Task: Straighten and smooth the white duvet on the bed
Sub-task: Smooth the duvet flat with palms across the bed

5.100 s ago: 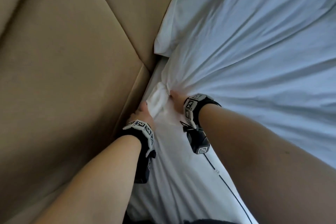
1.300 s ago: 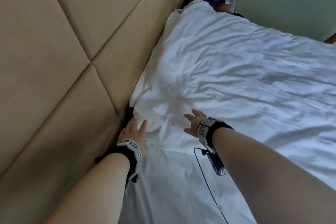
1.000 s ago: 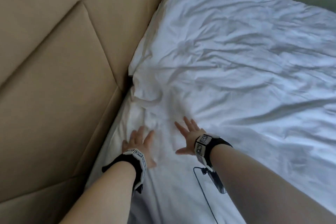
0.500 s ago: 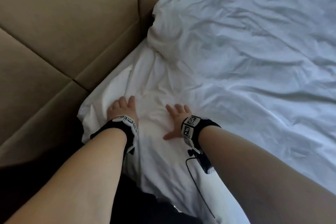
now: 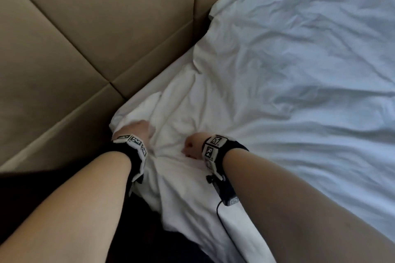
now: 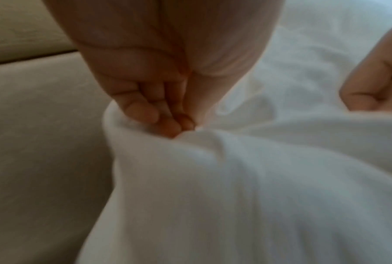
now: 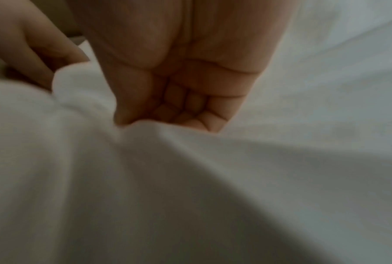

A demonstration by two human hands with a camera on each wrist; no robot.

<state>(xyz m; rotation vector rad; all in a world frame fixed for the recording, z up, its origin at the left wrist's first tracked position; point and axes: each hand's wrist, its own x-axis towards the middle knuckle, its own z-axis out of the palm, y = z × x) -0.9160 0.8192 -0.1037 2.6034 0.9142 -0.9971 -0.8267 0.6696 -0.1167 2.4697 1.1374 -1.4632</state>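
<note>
The white duvet (image 5: pixel 299 74) covers the bed, creased, its near corner bunched at the headboard side. My left hand (image 5: pixel 139 131) grips a fold of the duvet at that corner; the left wrist view shows its fingers (image 6: pixel 145 112) curled into the cloth (image 6: pixel 213 178). My right hand (image 5: pixel 193 145) is a fist on the fabric a little to the right. In the right wrist view its fingers (image 7: pixel 190 110) are curled round a gather of duvet (image 7: pixel 167 178), with the left hand (image 7: pixel 20 50) at the upper left.
A tan padded headboard (image 5: pixel 96 28) with diagonal seams runs along the left, close to my left hand. A dark gap (image 5: pixel 42 188) lies below it beside the mattress. A black cable (image 5: pixel 222 215) hangs from my right wrist band over the sheet.
Both hands lay flat with spread fingers on the duvet a moment ago; now they have curled and gathered the fabric near the corner. The view has shifted closer to the corner.
</note>
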